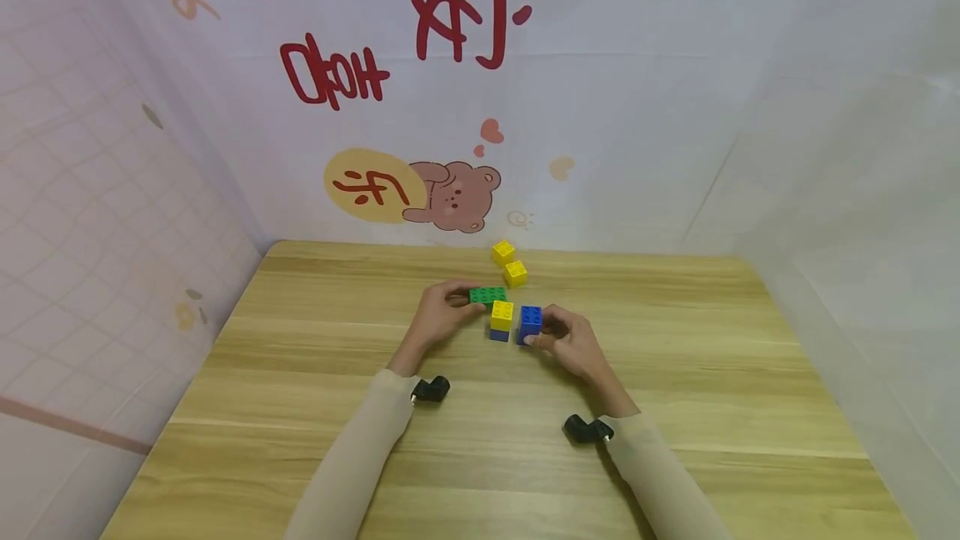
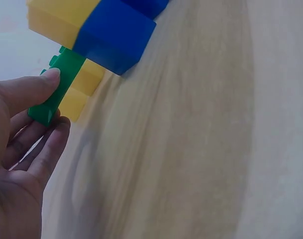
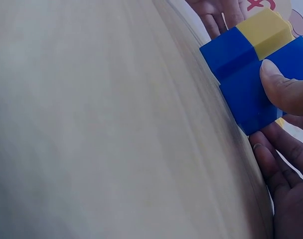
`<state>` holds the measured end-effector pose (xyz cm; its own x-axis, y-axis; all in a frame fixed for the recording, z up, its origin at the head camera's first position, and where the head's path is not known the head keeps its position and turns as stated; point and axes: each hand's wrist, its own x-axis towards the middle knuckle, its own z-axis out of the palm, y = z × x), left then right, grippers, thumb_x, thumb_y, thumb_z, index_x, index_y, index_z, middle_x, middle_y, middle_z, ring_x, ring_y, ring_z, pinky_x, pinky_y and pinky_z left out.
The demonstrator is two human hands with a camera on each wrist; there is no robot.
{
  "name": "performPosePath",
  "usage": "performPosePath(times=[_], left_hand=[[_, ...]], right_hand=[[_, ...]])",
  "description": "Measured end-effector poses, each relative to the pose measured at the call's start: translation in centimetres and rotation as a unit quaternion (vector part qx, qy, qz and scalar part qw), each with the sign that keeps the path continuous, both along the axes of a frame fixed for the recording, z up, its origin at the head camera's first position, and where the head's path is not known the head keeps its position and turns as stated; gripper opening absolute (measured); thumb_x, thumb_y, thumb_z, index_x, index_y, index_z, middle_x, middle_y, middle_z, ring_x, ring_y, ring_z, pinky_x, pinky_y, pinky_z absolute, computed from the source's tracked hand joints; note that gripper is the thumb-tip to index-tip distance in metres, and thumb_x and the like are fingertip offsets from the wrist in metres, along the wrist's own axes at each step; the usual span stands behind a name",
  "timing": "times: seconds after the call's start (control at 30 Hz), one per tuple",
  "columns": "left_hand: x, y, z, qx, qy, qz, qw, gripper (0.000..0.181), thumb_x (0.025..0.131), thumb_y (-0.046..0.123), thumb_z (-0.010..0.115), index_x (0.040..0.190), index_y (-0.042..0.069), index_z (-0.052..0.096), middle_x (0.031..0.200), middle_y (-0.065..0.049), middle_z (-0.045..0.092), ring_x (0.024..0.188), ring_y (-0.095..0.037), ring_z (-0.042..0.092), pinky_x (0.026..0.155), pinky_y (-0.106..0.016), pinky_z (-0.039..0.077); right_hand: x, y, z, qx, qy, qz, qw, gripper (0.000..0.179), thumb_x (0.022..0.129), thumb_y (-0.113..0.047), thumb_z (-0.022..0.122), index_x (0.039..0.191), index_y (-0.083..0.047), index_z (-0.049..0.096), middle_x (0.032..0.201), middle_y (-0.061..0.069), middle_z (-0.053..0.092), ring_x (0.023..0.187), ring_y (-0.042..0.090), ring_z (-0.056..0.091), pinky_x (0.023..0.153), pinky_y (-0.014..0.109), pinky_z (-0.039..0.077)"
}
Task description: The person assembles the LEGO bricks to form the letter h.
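My left hand [image 1: 437, 317] pinches a green building brick [image 1: 487, 294] by its left end, thumb on the near side. In the left wrist view, the thumb presses the green brick [image 2: 68, 74] with the other fingers beneath. Just in front of it stands a yellow brick [image 1: 502, 311] stacked on a blue brick [image 1: 499, 336]. To the right, my right hand [image 1: 573, 346] grips a tall blue brick piece [image 1: 530, 325] between thumb and fingers. The right wrist view has the thumb on the blue piece [image 3: 246, 102], close alongside the yellow-and-blue stack.
Two small yellow bricks, one farther back [image 1: 503, 252] and one nearer [image 1: 515, 273], sit behind the green brick. The wooden table [image 1: 480, 457] meets a white printed curtain [image 1: 615, 107] at its back edge. Black wrist cameras sit on both sleeves.
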<state>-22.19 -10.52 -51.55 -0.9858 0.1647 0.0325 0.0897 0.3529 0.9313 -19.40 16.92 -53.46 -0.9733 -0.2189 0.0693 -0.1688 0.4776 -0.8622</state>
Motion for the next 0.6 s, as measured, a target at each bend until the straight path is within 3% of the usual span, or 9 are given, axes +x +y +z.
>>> performPosePath(times=[0.3,0.6], left_hand=[[0.3,-0.4,0.4,0.013,0.009,0.007,0.9999,0.042,0.09,0.018,0.08,0.13,0.007,0.07,0.127,-0.009,0.069,0.116,-0.024,0.069,0.1,-0.032,0.059],[1.1,-0.7,1.8,0.034,0.006,0.014,0.9993,0.038,0.092,0.018,0.078,0.128,0.011,0.071,0.125,-0.01,0.07,0.114,-0.025,0.07,0.099,-0.034,0.06]], right_hand=[[0.1,0.1,-0.1,-0.001,0.005,0.0,1.0,0.024,0.083,-0.023,0.085,0.101,-0.017,0.07,0.097,0.003,0.071,0.089,0.021,0.062,0.084,0.033,0.053],[0.1,0.1,-0.1,-0.007,0.011,0.001,0.9999,0.023,0.083,-0.023,0.085,0.101,-0.017,0.07,0.097,0.003,0.072,0.089,0.021,0.062,0.084,0.033,0.054]])
